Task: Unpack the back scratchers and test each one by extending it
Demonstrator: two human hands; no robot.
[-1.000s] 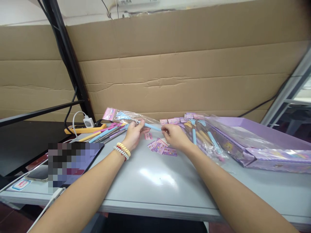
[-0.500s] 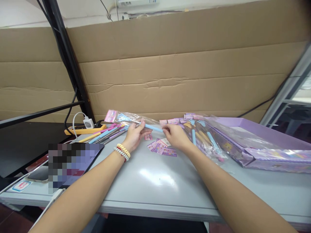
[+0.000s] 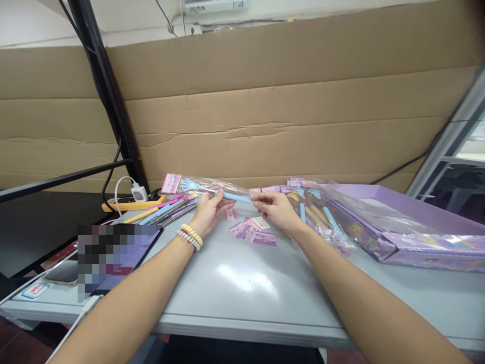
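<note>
Both hands hold one clear plastic sleeve (image 3: 206, 185) above the grey table (image 3: 242, 283). Inside it lies a light blue stick with a hand-shaped head (image 3: 235, 196); a pink card (image 3: 171, 183) tops the sleeve's far left end. My left hand (image 3: 209, 211), with bead bracelets on the wrist, pinches the sleeve near its middle. My right hand (image 3: 276, 211) pinches the blue handle end. Under the hands lie several small pink and purple cards (image 3: 253, 231).
Loose coloured sticks (image 3: 162, 208) lie at the left beside a yellow power strip (image 3: 131, 204) with a white charger. A tablet (image 3: 113, 253) rests at the front left. Bagged sticks (image 3: 318, 215) and a purple box (image 3: 401, 227) fill the right. Cardboard sheets (image 3: 288, 116) back the table.
Both hands have lifted the sleeve slightly and shifted it a little to the left. The grips are unchanged.
</note>
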